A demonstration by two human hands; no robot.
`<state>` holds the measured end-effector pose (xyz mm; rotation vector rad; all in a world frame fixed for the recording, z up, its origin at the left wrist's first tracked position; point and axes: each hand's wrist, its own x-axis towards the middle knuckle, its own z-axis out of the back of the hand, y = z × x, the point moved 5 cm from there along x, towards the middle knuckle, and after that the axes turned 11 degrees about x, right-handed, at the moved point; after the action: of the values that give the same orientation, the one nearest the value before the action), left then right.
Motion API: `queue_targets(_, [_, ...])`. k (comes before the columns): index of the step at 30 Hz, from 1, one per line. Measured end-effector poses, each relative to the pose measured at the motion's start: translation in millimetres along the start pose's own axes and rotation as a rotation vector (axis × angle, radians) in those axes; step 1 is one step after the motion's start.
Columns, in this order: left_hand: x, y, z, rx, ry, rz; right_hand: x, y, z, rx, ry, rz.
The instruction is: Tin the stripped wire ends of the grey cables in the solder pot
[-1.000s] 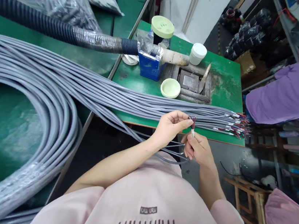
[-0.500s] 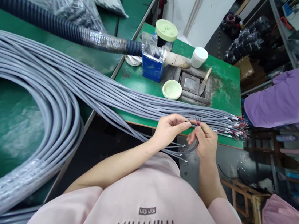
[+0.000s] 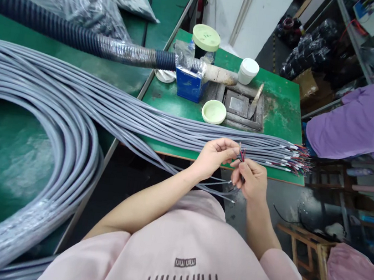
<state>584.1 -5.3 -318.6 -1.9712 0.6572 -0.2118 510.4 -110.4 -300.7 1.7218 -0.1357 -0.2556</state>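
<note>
Between my two hands is the stripped end of a grey cable, its thin coloured wires (image 3: 242, 154) fanning upward. My right hand (image 3: 251, 178) is closed around the cable end just below the wires. Thumb and forefinger of my left hand (image 3: 217, 155) pinch at the wires from the left side. Right behind my hands, a thick bundle of grey cables (image 3: 175, 127) lies along the green bench, with stripped wire ends (image 3: 299, 159) at its right end. A few loose grey cables (image 3: 215, 188) hang below the bench edge, near my right hand.
A solder pot (image 3: 239, 104) with a scraper (image 3: 256, 101) is set into the bench. Around it are a pale green dish (image 3: 214, 112), a white tub (image 3: 249, 71), a blue box (image 3: 189, 85) and a black hose (image 3: 74, 28). A person in purple (image 3: 362, 119) is at the right.
My right hand has moved slightly left, bringing the cable end closer to my left hand. The left fingers now meet the wires, which stand more bunched together.
</note>
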Motion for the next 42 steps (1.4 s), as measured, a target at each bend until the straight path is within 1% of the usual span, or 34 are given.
queue_targets(2, [-1,0,0.1,-0.008,-0.025,-0.004,0,0,1,0.013,-0.015,-0.007])
queue_targets(5, [-6,-1,5.7,0.002,-0.122,-0.049,1,-1,3,0.039,-0.030,-0.011])
queue_targets(7, [-10,-1,8.1,0.031,-0.157,-0.065,2,-1,4,0.041,-0.035,-0.013])
queue_targets(11, [-15,-1,4.8,0.087,-0.132,-0.079,3,-1,4,0.009,-0.037,-0.006])
queue_targets(17, [-13,-9,-3.5,0.083,-0.101,-0.087,2,0,1,0.001,0.003,0.011])
queue_targets(20, [-13,-12,-4.4,0.095,-0.103,-0.078,2,-1,1,-0.006,0.002,0.001])
queue_targets(23, [-14,-11,-2.8,0.109,-0.126,-0.082,4,0,2,0.037,-0.030,0.020])
queue_targets(26, [-16,-9,-1.6,0.087,-0.145,-0.096,9,4,3,0.073,-0.052,0.066])
queue_targets(28, [-17,-7,-2.0,0.057,-0.137,-0.092,13,8,3,0.041,-0.063,0.108])
queue_targets(32, [-16,-6,0.1,0.034,-0.138,-0.103,18,18,5,-0.042,-0.101,0.257])
queue_targets(36, [-14,-8,8.3,0.034,-0.199,-0.147,22,29,-1,-0.212,-0.052,0.397])
queue_targets(39, [-12,-7,12.3,0.007,-0.216,-0.153,27,39,-8,-0.344,-0.042,0.511])
queue_targets(42, [-8,-4,13.2,-0.087,-0.210,-0.118,37,46,-17,-0.374,-0.025,0.548])
